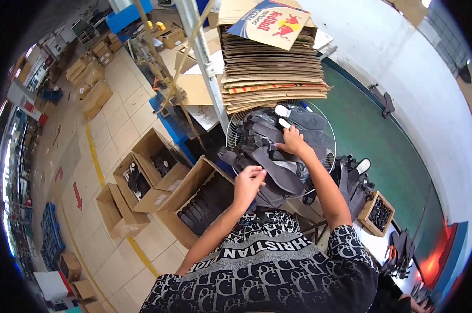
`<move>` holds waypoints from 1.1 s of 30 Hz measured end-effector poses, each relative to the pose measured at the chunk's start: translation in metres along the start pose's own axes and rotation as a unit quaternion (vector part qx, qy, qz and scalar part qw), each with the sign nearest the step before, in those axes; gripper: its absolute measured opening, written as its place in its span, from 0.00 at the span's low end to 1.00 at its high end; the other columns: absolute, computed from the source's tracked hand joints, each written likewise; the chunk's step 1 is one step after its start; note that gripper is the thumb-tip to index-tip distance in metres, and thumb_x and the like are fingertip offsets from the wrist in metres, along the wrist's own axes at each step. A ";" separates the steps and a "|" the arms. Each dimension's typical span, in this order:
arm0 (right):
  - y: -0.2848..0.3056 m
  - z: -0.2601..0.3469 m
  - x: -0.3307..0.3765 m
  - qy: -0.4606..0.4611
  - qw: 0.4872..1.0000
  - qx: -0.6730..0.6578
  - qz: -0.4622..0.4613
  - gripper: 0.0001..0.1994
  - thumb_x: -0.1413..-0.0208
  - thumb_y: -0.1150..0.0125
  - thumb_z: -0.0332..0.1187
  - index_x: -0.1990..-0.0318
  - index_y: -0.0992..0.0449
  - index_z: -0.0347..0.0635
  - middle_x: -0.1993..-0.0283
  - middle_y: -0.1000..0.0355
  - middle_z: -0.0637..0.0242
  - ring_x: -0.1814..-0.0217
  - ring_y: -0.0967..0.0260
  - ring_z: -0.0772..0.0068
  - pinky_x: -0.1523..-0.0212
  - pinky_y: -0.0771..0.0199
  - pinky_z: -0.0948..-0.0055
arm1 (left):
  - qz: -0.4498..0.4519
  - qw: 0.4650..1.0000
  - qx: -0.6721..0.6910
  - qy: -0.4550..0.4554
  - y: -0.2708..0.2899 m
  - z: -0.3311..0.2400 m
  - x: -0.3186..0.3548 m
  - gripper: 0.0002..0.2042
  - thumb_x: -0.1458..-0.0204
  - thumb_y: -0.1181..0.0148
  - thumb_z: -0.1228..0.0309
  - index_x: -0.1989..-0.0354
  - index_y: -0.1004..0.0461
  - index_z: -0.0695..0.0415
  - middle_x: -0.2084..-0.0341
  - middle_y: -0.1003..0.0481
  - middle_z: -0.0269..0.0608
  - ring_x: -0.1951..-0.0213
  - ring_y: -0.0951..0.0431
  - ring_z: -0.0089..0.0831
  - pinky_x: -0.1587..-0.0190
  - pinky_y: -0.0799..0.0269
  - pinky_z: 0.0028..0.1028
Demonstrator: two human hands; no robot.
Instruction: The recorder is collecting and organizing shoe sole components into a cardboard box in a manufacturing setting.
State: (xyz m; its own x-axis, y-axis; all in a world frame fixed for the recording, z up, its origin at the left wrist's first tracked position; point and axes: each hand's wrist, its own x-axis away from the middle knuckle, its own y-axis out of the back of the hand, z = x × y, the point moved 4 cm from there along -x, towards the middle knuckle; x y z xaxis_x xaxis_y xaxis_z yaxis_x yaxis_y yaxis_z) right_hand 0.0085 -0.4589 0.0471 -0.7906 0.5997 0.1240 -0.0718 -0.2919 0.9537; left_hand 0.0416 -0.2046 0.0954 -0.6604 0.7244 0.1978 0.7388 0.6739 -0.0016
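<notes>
A round wire basket (327, 136) is heaped with dark grey sandals. One dark sandal (282, 179) lies at the front of the heap, its sole slanting toward me. My left hand (249, 183) is closed at its left edge, fingers curled in. At the sandal's strap end, my right hand (294, 142) has thumb and fingers closed around the strap; the exact grip is partly hidden. Just beyond my right hand, two white pieces (283, 110) rest among the sandals. Clear plastic shows between some of them.
A tall stack of flattened cardboard (272, 68) stands behind the basket beside a metal post (202, 57). To the left, an open carton (165, 211) holds dark soles. On the right are more sandals (351, 180) and a small wooden box (369, 225) of dark small parts.
</notes>
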 end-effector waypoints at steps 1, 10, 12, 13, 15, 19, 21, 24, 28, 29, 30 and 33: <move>0.004 0.010 0.000 -0.004 0.999 0.038 0.034 0.38 0.58 0.27 0.55 0.48 0.30 0.33 0.44 0.37 0.46 0.39 0.40 0.43 0.43 0.35 0.49 | 0.018 0.999 -0.027 0.026 -0.001 0.010 -0.003 0.22 0.44 0.37 0.65 0.49 0.31 0.71 0.65 0.20 0.45 0.73 0.19 0.26 0.77 0.29 0.19; 0.092 -0.005 0.047 0.031 0.973 -0.145 -0.174 0.20 0.47 0.35 0.39 0.53 0.29 0.34 0.62 0.24 0.54 0.60 0.25 0.55 0.57 0.27 0.62 | 0.050 0.997 0.065 -0.003 -0.026 0.025 -0.015 0.09 0.42 0.43 0.69 0.64 0.31 0.62 0.75 0.24 0.36 0.76 0.23 0.21 0.77 0.30 0.22; 0.120 0.020 0.087 0.049 0.913 -0.382 -0.136 0.14 0.42 0.40 0.35 0.53 0.30 0.35 0.62 0.25 0.63 0.61 0.28 0.70 0.60 0.28 0.69 | 0.045 0.991 0.123 -0.035 -0.021 0.021 -0.002 0.09 0.41 0.43 0.69 0.62 0.31 0.62 0.74 0.25 0.33 0.72 0.26 0.18 0.72 0.31 0.21; 0.122 0.026 0.108 0.023 0.878 -0.466 -0.108 0.13 0.40 0.42 0.35 0.53 0.29 0.36 0.63 0.26 0.67 0.61 0.30 0.76 0.60 0.30 0.73 | 0.044 0.990 0.129 -0.033 -0.019 0.018 0.003 0.09 0.41 0.43 0.69 0.62 0.31 0.62 0.74 0.25 0.33 0.72 0.26 0.18 0.72 0.31 0.21; 0.118 0.049 0.152 -0.019 0.813 -0.580 -0.052 0.12 0.37 0.45 0.35 0.52 0.29 0.37 0.63 0.28 0.72 0.62 0.34 0.83 0.60 0.32 0.78 | 0.019 0.979 0.200 -0.042 -0.009 0.009 0.018 0.10 0.41 0.43 0.67 0.57 0.31 0.60 0.69 0.27 0.30 0.68 0.28 0.16 0.70 0.31 0.20; 0.068 0.109 0.212 -0.057 0.794 -0.604 0.037 0.11 0.35 0.47 0.35 0.53 0.29 0.38 0.61 0.30 0.74 0.58 0.36 0.85 0.55 0.36 0.82 | 0.018 0.939 0.337 0.066 0.020 0.009 0.050 0.12 0.39 0.44 0.65 0.50 0.31 0.55 0.65 0.28 0.26 0.66 0.28 0.14 0.69 0.29 0.20; 0.030 0.130 0.224 -0.063 0.764 -0.640 0.050 0.10 0.34 0.48 0.34 0.52 0.29 0.38 0.59 0.30 0.74 0.56 0.37 0.85 0.53 0.38 0.83 | -0.013 0.931 0.359 0.070 0.044 0.018 0.068 0.13 0.39 0.44 0.64 0.49 0.31 0.55 0.64 0.28 0.26 0.64 0.28 0.14 0.68 0.29 0.19; -0.004 0.175 0.228 -0.038 0.788 -0.611 0.066 0.13 0.34 0.50 0.33 0.48 0.31 0.34 0.55 0.29 0.71 0.54 0.36 0.82 0.50 0.36 0.80 | -0.073 0.921 0.374 0.085 0.094 0.044 0.094 0.13 0.39 0.44 0.64 0.49 0.30 0.55 0.65 0.28 0.27 0.64 0.27 0.15 0.68 0.29 0.19; -0.064 0.215 0.230 -0.062 0.758 -0.618 0.198 0.16 0.34 0.50 0.31 0.43 0.33 0.30 0.50 0.28 0.67 0.50 0.34 0.79 0.46 0.35 0.78 | -0.172 0.908 0.350 0.153 0.153 0.095 0.138 0.13 0.38 0.45 0.63 0.50 0.30 0.55 0.65 0.28 0.28 0.61 0.28 0.18 0.64 0.27 0.28; -0.079 0.222 0.230 -0.059 0.758 -0.612 0.217 0.16 0.34 0.50 0.31 0.43 0.33 0.30 0.50 0.28 0.67 0.50 0.34 0.79 0.46 0.35 0.78 | -0.155 0.907 0.351 0.175 0.165 0.102 0.145 0.17 0.41 0.41 0.63 0.47 0.32 0.56 0.58 0.29 0.34 0.54 0.29 0.24 0.57 0.28 0.34; -0.094 0.228 0.230 -0.063 0.766 -0.594 0.237 0.15 0.35 0.48 0.30 0.45 0.31 0.31 0.53 0.26 0.66 0.52 0.32 0.77 0.48 0.34 0.77 | -0.136 0.905 0.352 0.197 0.174 0.108 0.151 0.21 0.44 0.38 0.63 0.44 0.33 0.57 0.52 0.30 0.39 0.48 0.30 0.31 0.51 0.29 0.40; -0.110 0.267 0.213 0.028 0.865 -0.396 0.308 0.13 0.39 0.45 0.27 0.48 0.28 0.33 0.59 0.24 0.61 0.57 0.29 0.73 0.53 0.31 0.74 | -0.389 0.865 -0.316 0.035 0.211 0.097 0.177 0.37 0.51 0.32 0.64 0.35 0.45 0.62 0.37 0.43 0.54 0.35 0.43 0.50 0.38 0.42 0.49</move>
State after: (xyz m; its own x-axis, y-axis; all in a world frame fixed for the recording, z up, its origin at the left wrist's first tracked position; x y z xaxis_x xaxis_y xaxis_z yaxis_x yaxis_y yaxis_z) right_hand 0.0101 -0.0998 0.0421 -0.8541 0.1188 0.5063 -0.0038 -0.9750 0.2223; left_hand 0.0676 0.0802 0.0347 -0.9971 0.0628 -0.0427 0.0160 0.7232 0.6904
